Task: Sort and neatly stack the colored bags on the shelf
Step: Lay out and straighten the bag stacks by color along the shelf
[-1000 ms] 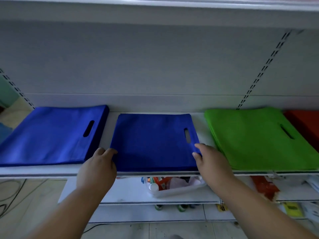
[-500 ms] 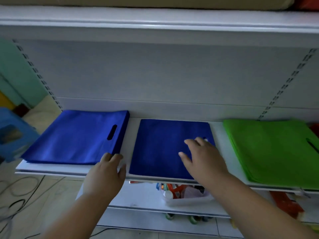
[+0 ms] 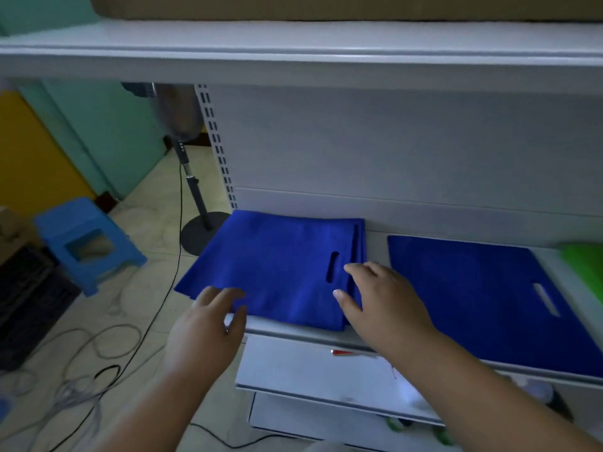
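Observation:
A stack of blue bags (image 3: 277, 265) lies at the left end of the white shelf (image 3: 293, 334), handle slot to the right. My left hand (image 3: 208, 324) hovers at the stack's front left corner, fingers spread and holding nothing. My right hand (image 3: 381, 298) is at the stack's right front edge beside the slot, fingers straight. A second, darker blue bag (image 3: 473, 295) lies flat to the right. Only a sliver of the green bags (image 3: 584, 259) shows at the far right.
An upper shelf (image 3: 293, 50) overhangs the bags. A lower white shelf (image 3: 310, 370) juts out below. Left of the unit stand a fan pole and base (image 3: 199, 223), a blue plastic stool (image 3: 85, 243) and loose cables (image 3: 81, 370) on the floor.
The view swung left. Both hands left the middle blue bag and moved left to the left blue stack. The green and red bags slid out of view.

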`<state>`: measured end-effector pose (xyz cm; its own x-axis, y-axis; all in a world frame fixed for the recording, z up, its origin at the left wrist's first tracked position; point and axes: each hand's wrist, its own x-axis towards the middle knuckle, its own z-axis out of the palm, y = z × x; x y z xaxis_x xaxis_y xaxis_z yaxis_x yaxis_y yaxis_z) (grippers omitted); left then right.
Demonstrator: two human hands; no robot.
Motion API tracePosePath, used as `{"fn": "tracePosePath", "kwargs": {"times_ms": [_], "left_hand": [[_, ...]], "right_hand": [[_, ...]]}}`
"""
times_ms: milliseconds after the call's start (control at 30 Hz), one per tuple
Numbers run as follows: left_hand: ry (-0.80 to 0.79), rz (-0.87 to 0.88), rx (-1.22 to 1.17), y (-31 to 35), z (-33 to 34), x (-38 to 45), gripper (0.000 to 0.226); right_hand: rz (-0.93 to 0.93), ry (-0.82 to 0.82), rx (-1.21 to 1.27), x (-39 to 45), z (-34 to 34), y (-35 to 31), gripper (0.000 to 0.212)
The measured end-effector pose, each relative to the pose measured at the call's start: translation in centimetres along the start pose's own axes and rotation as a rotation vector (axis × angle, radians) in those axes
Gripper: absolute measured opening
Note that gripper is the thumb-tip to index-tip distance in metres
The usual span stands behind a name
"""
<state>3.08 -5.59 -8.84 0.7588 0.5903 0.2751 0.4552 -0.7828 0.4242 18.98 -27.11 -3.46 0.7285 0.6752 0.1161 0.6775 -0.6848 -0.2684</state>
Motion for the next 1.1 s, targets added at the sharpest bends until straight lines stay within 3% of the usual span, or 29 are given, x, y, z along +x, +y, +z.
{"fn": "tracePosePath", "kwargs": {"times_ms": [200, 300, 433, 600, 733, 900, 1100], "left_hand": [[-0.026, -0.189, 0.144, -6.2, -1.6, 3.8, 0.034], [-0.110, -0.230, 0.106, -7.6, -1.0, 5.6, 0.042], [-0.151, -0.276, 0.013, -8.0, -0.5, 6.6, 0.035], [-0.125, -0.270, 0.005, -8.4, -1.2, 6.3, 0.033], [-0.191, -0.208, 0.065, -8.9, -2.0, 6.0, 0.033], [-0.218, -0.153, 0.176, -9.2, -2.9, 5.5, 0.038], [-0.195, -0.126, 0.332, -10.0, -4.2, 4.6, 0.042]], "right_hand": [[0.081, -0.001, -0.052, 0.6, 2.4, -3.9, 0.044], [0.166, -0.068, -0.164, 0.6, 3.5, -4.4, 0.046], [0.236, -0.121, -0.262, 0.1, 5.2, -4.9, 0.052], [0.223, -0.036, -0.282, -0.3, 6.3, -5.7, 0.044], [0.252, 0.042, -0.246, -1.2, 6.3, -5.8, 0.040], [0.234, -0.019, -0.372, -1.9, 7.0, -6.2, 0.057], [0.150, 0.048, -0.342, -2.6, 7.9, -7.0, 0.074]]}}
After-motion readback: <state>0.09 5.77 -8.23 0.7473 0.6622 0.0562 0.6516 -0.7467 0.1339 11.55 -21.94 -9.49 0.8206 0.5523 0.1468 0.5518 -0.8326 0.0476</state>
